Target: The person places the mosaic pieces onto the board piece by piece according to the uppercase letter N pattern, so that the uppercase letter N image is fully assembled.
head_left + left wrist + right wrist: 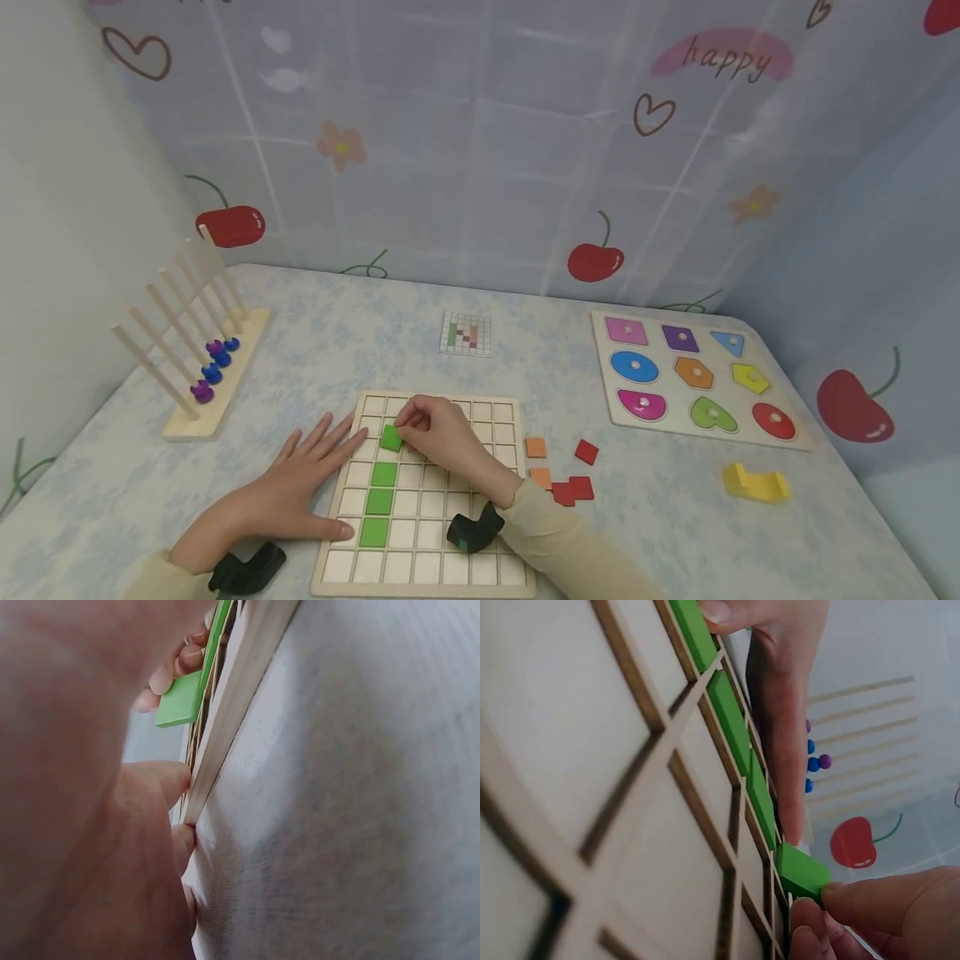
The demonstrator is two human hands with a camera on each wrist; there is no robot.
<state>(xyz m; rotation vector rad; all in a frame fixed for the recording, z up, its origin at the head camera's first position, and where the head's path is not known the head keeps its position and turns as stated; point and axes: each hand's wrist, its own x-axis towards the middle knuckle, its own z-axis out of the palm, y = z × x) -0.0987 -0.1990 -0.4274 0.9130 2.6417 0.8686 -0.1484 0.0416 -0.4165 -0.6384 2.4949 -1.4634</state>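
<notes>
A green square tile [392, 437] is pinched between the thumb and fingertips of my right hand [442, 437], over the left part of the wooden grid board [528, 517]. The right wrist view shows this tile [802, 870] tilted, one edge down at the grid. Below it in the head view, several green tiles [381, 502] lie in a column of cells. My left hand [292, 483] rests with spread, straight fingers along the board's left side. Its thumb and index fingertip lie over the frame. In the left wrist view, the left fingers [169, 780] touch the board's edge.
Orange tiles [536, 447] and red tiles [587, 452] lie right of the board. A small pattern card [465, 333] lies behind it. At left stands a peg rack [247, 350] with beads. A shape puzzle [697, 375] and a yellow block [756, 483] are at right.
</notes>
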